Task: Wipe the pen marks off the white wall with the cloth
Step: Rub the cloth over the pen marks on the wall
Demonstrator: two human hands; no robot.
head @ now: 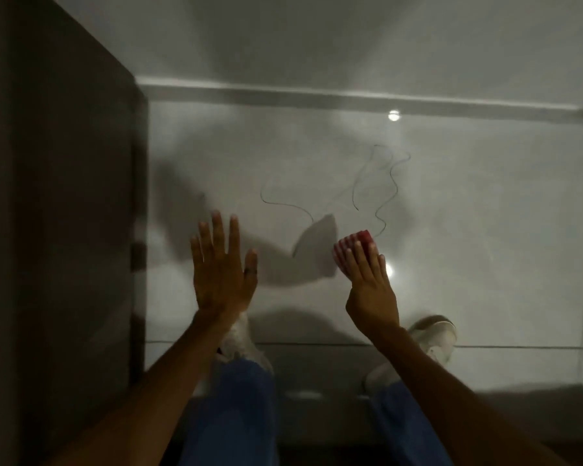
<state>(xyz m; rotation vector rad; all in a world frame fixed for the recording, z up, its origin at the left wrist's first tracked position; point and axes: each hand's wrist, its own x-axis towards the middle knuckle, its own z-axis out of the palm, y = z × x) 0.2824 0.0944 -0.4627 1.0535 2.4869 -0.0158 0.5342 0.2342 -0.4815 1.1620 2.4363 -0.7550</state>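
Thin dark pen marks (360,186) squiggle across the glossy white wall (485,213), from the middle toward the upper right. My right hand (371,284) presses a folded red-and-white cloth (352,245) flat against the wall, just below the lower end of the marks. The cloth shows above and to the left of my fingertips. My left hand (221,264) lies flat on the wall with fingers spread, to the left of the marks, and holds nothing.
A dark cabinet side (58,213) stands along the left, close to my left hand. A ledge or trim (317,95) runs across the wall above the marks. Below, my blue trouser legs (236,408) and light shoes (431,334) show near the wall's base.
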